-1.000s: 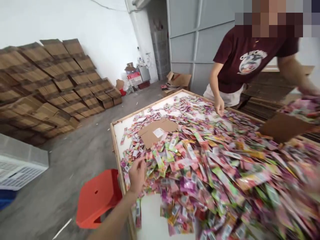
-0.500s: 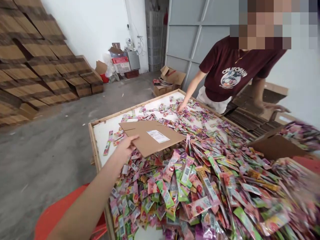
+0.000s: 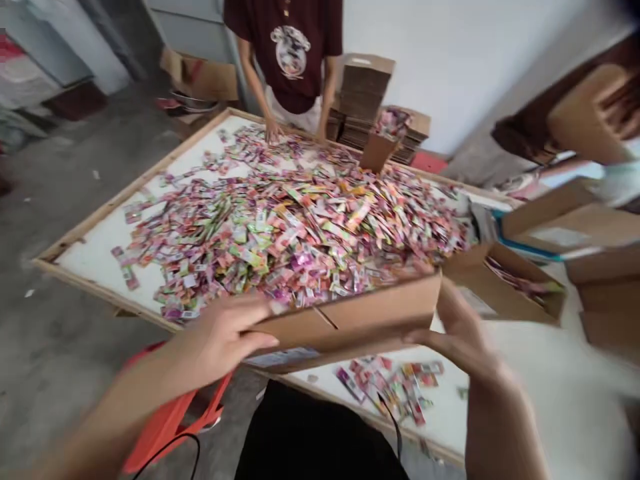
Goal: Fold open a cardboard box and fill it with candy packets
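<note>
- Sitting just below the left fingers, a red plastic stool (image 3: 170, 420) stands on the concrete floor (image 3: 60, 320), beneath the left forearm.
- Here comes the left hand (image 3: 217, 333): its fingers (image 3: 253, 341) are extended and only lightly curled, closed around the left end of a cardboard sheet (image 3: 345, 319), and they have hold of it.
- That sheet lies directly between the left and right fingers, its long axis running across the view and rising slightly to the right. Each hand is at one end, so neither is clearly nearer, and a white shipping label (image 3: 280, 357) shows along its lower side.
- Straight ahead of the left fingers, a big heap of mixed sachets (image 3: 280, 233) crowds up to the sheet's far edge, spread over a white, wood-framed table (image 3: 100, 287).
- Well beyond the fingers, a co-worker in a maroon T-shirt (image 3: 285, 60) stands at the far rim, with one hand (image 3: 273, 131) on the sachets.
- Below and left of the right fingers, a small scatter of sachets (image 3: 390, 390) lies on the white tabletop.
- Far ahead of the right fingers, a small cardboard box (image 3: 377, 150) of sachets stands on the far rim, in front of a stack of flattened cartons (image 3: 363, 87).
- Now the right hand (image 3: 455, 333): blurred, its fingers (image 3: 440, 327) are spread wide around the sheet's right end. It looks like a hold, though how firm is impossible to tell.
- Just right of the right fingers, an open cardboard box (image 3: 500, 287) sits tilted, with sachets inside.
</note>
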Demonstrator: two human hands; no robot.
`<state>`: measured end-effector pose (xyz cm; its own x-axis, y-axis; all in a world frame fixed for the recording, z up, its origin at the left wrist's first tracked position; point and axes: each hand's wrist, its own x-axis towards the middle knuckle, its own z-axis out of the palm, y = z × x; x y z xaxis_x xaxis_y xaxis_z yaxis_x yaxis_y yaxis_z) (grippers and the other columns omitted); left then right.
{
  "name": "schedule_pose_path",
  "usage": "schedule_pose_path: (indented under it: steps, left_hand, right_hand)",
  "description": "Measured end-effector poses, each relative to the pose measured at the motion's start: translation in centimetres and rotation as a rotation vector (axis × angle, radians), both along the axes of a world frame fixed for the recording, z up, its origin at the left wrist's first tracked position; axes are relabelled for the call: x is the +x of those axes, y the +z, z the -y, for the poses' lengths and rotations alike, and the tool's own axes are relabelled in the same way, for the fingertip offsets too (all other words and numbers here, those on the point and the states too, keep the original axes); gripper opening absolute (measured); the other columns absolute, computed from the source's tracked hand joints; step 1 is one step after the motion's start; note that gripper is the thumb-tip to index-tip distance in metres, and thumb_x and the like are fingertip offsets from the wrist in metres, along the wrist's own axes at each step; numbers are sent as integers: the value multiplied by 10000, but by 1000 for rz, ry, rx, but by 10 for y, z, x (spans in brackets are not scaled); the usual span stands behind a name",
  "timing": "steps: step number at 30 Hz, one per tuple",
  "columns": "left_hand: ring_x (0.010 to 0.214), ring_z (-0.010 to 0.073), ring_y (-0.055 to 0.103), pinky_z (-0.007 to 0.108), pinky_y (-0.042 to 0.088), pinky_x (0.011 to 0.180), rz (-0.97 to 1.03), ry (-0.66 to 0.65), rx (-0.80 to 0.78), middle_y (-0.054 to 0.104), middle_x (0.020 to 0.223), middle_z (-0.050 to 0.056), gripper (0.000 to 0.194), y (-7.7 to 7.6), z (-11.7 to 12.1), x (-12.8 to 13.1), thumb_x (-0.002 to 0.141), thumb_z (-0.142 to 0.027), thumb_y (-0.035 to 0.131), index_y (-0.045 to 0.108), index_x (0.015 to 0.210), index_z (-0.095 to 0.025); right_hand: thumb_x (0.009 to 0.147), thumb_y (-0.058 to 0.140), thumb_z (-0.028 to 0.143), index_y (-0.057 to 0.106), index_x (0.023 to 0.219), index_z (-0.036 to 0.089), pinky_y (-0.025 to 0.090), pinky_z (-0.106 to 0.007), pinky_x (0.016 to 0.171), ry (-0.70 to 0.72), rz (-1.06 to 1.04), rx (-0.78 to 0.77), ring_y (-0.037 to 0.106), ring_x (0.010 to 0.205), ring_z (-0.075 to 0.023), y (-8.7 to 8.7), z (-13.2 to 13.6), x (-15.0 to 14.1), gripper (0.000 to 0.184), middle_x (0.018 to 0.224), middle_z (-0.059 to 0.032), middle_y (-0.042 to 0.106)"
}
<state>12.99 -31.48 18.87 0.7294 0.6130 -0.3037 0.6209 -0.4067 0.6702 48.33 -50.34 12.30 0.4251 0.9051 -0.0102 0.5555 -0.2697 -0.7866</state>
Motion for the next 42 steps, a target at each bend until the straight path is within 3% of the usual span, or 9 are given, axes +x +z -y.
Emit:
schedule_pose_path:
  steps: [4, 8, 11, 16, 22, 28, 33, 38, 42]
  left_hand:
    - [784, 211, 625, 277, 419, 710, -105, -259, -57, 687, 825, 33, 100, -69, 63, 79, 838, -317, 669, 689, 813, -222]
    - [736, 213, 621, 271, 357, 660, -170, -128, -160, 681, 767, 9, 132, -140, 89, 118, 700, -161, 756, 666, 784, -210]
    - [773, 226, 630, 279, 365, 690, -149, 3, -88, 657, 728, 10, 144, -164, 96, 136, 695, -124, 745, 625, 726, -197]
    - [818, 208, 636, 295, 430, 749, 33, 268, 77, 674, 815, 14, 66, -152, 105, 131, 807, -242, 672, 625, 845, -217]
    - [863, 219, 646, 355, 499, 832, 700, 1173, -108, 666, 871, 28, 569, -144, 147, 101, 668, -527, 811, 600, 1076, -191]
    - [957, 238, 659, 384, 495, 945, 713, 1287, -201, 694, 936, 40, 592, -150, 179, 112, 618, -549, 854, 626, 1037, -199]
    - [963, 273, 669, 414, 502, 923, 576, 1445, -113, 717, 933, 58, 506, -154, 183, 105, 640, -574, 825, 667, 938, -197]
    - [1253, 293, 633, 428, 475, 1110, 683, 1128, -304, 716, 1279, 127, 577, -150, 200, 105, 750, -472, 787, 689, 1243, -189]
    - [1356, 287, 566, 483, 423, 1183, 563, 542, -20, 669, 1377, 104, 420, -149, 212, 91, 878, -520, 676, 748, 1203, -263]
  right_hand:
    - [524, 931, 540, 789, 990, 148, 609, -474, 878, -122, -498, -307, 724, 964, -355, -63, 104, 13, 625, 960, -121, 788]
    - [449, 949, 448, 788, 935, 147, 587, -498, 916, -425, -701, -244, 724, 985, -361, -145, 199, 32, 594, 1000, -134, 790]
    - [418, 940, 434, 785, 914, 145, 601, -500, 874, -528, -693, -223, 732, 947, -362, -174, 222, 54, 594, 978, -131, 792]
    - [505, 893, 466, 782, 763, 167, 606, -398, 733, -392, -514, -143, 723, 864, -345, -160, 178, 86, 410, 848, -106, 786]
    - [633, 812, 572, 737, 1039, 190, 575, -406, 850, -289, -501, 87, 688, 984, -315, -130, 143, 34, 563, 1053, -111, 751]
    - [714, 721, 704, 515, 1364, 203, 431, -497, 1132, -713, -375, 107, 524, 1322, -369, -127, 133, 5, 846, 1390, -140, 577]
    - [672, 749, 689, 556, 1317, 275, 441, -567, 1120, -539, -460, 22, 559, 1287, -397, -114, 120, 18, 790, 1286, -105, 655]
    - [630, 803, 547, 608, 1272, 260, 472, -528, 1100, -79, -539, -24, 585, 1280, -363, -119, 119, 14, 730, 1290, -97, 681]
    - [578, 795, 466, 667, 1109, 186, 573, -464, 924, -241, -321, -113, 685, 1078, -358, -144, 114, -5, 614, 1099, -121, 745]
